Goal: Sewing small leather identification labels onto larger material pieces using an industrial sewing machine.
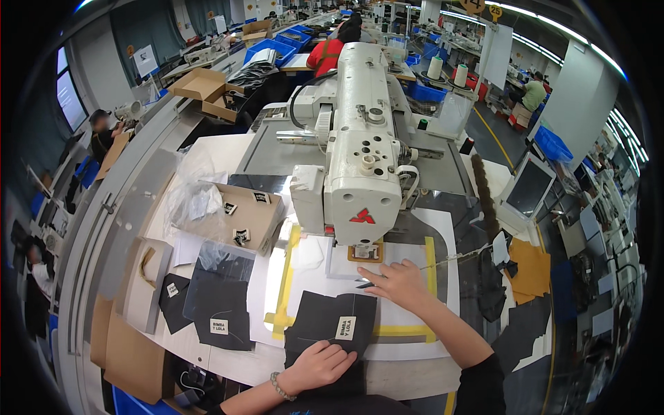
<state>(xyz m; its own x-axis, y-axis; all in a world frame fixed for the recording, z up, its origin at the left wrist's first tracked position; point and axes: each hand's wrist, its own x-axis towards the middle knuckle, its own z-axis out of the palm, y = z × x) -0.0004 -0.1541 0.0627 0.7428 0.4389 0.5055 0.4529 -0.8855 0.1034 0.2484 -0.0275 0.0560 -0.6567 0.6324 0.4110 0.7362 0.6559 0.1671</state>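
Note:
A black fabric piece (311, 315) with a cream label (345, 328) lies in front of the sewing machine (365, 173). My left hand (319, 366) rests on its near edge, fingers curled and holding the cloth. Just beyond the fabric, my right hand (400, 283) is held below the machine head with its index finger extended. From under its fingers poke the dark, pointed blades of what look like thread snips (363, 283); the rest is hidden by the hand. A small brown frame (365, 252) sits beneath the needle area, on a white sheet bordered with yellow tape (430, 277).
Two more labelled black pieces (225, 325) (175, 304) lie to the left. Behind them stands a cardboard box (266, 218) with loose labels. A tilted screen (529, 183), orange-yellow material (529, 270) and dark scraps (519, 335) are at right. Other people work farther back.

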